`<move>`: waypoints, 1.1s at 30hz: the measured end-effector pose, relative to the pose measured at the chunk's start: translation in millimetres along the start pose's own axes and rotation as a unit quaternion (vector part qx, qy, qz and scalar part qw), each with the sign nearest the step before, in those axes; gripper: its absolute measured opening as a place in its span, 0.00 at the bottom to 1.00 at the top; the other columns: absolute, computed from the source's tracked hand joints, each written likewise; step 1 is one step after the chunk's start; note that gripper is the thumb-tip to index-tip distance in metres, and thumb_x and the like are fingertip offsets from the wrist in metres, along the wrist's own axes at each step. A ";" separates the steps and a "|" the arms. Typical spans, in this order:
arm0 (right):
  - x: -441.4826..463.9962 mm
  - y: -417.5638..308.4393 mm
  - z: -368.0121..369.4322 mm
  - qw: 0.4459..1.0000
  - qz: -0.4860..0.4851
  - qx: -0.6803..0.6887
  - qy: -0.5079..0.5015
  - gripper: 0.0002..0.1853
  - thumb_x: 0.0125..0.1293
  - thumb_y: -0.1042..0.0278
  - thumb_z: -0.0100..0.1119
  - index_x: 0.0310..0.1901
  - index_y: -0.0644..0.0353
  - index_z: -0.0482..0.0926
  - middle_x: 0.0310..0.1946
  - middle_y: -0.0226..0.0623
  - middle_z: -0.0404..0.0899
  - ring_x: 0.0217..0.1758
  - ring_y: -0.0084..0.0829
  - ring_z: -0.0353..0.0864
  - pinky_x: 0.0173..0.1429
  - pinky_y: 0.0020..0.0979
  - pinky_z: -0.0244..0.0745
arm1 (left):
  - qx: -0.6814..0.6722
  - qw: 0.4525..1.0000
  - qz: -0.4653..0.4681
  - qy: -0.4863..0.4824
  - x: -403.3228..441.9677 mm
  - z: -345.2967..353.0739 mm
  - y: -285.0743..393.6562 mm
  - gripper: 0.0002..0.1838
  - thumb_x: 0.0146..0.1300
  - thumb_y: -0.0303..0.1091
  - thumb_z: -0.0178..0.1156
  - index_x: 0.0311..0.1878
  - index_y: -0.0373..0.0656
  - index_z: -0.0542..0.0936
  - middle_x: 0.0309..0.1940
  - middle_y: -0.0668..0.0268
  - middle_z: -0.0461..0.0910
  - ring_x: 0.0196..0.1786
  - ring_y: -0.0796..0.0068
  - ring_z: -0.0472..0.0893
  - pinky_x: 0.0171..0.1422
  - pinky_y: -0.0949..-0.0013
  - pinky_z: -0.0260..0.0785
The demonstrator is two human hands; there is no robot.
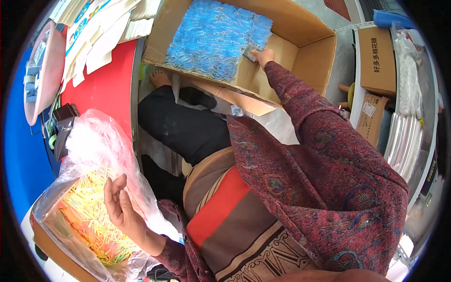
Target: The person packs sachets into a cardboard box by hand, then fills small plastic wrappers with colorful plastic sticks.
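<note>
My right hand is inside the large cardboard box, its fingers closed on a small clear packet. Blue-and-white striped packets lie in dense rows beside it, covering the box's left part. Over a plastic-lined box of thin yellow, orange and green sticks, my left hand is raised with its fingers slightly curled and apart, holding nothing.
A red tabletop with stacked white cards is at the upper left, near a pink basin. Shelves on the right hold a brown carton and clear plastic bags. Crumpled pink plastic lies beside the sticks.
</note>
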State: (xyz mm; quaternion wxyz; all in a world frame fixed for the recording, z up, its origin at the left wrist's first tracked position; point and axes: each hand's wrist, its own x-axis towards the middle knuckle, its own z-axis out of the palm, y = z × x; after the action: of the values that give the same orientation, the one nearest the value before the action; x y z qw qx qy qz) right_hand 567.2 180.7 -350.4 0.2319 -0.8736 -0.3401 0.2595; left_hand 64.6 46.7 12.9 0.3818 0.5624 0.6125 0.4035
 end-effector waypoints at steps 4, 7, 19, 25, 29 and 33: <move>-0.1 -2.2 -1.5 0.991 -0.071 -0.106 0.034 0.27 0.53 0.49 0.71 0.43 0.69 0.80 0.33 0.52 0.84 0.39 0.42 0.85 0.43 0.39 0.78 | -0.015 1.000 -0.003 0.004 -3.4 1.6 -2.4 0.20 0.71 0.22 0.50 0.65 0.32 0.69 0.51 0.54 0.79 0.56 0.67 0.77 0.67 0.63 0.64; -1.6 -8.9 -11.1 0.991 -0.039 -0.128 0.009 0.29 0.54 0.47 0.69 0.44 0.69 0.80 0.36 0.54 0.84 0.42 0.47 0.85 0.46 0.42 0.77 | -0.017 1.000 -0.004 0.012 -5.9 1.5 -2.1 0.20 0.71 0.22 0.50 0.65 0.32 0.69 0.50 0.54 0.79 0.56 0.67 0.78 0.67 0.63 0.64; 36.0 37.6 23.6 0.996 -0.034 -0.068 0.054 0.26 0.59 0.54 0.63 0.55 0.62 0.76 0.38 0.51 0.84 0.43 0.42 0.85 0.47 0.39 0.78 | -0.024 0.999 -0.024 0.029 -14.5 -1.0 -6.8 0.20 0.70 0.24 0.51 0.65 0.33 0.69 0.50 0.55 0.79 0.55 0.66 0.78 0.67 0.62 0.64; 35.5 25.3 -17.0 0.886 0.167 0.433 0.007 0.32 0.68 0.45 0.49 0.66 0.58 0.66 0.61 0.46 0.73 0.58 0.38 0.77 0.59 0.39 0.73 | -0.027 0.998 -0.040 0.031 -14.5 0.1 -12.7 0.20 0.71 0.25 0.52 0.64 0.33 0.70 0.50 0.55 0.80 0.55 0.66 0.78 0.67 0.62 0.65; 26.4 -34.7 -26.0 0.846 0.104 0.522 -0.036 0.35 0.72 0.42 0.43 0.68 0.63 0.63 0.69 0.42 0.65 0.67 0.37 0.68 0.67 0.39 0.64 | -0.021 0.998 -0.046 0.032 -11.9 4.5 -7.7 0.20 0.71 0.25 0.52 0.64 0.33 0.70 0.49 0.55 0.80 0.55 0.66 0.78 0.66 0.62 0.65; -0.7 -80.8 -42.7 0.823 0.147 0.547 -0.051 0.36 0.73 0.40 0.39 0.69 0.66 0.62 0.69 0.43 0.64 0.72 0.37 0.61 0.74 0.39 0.54 | -0.016 0.998 -0.049 0.037 -9.8 7.4 -5.2 0.20 0.71 0.24 0.51 0.64 0.33 0.70 0.49 0.55 0.80 0.55 0.66 0.78 0.66 0.63 0.65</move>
State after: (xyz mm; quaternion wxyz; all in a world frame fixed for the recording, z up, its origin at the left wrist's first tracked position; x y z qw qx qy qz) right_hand 554.6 223.8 -270.9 0.6129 -0.6287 -0.0208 0.4781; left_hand 70.2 37.2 5.5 0.3872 0.5103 0.6464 0.4146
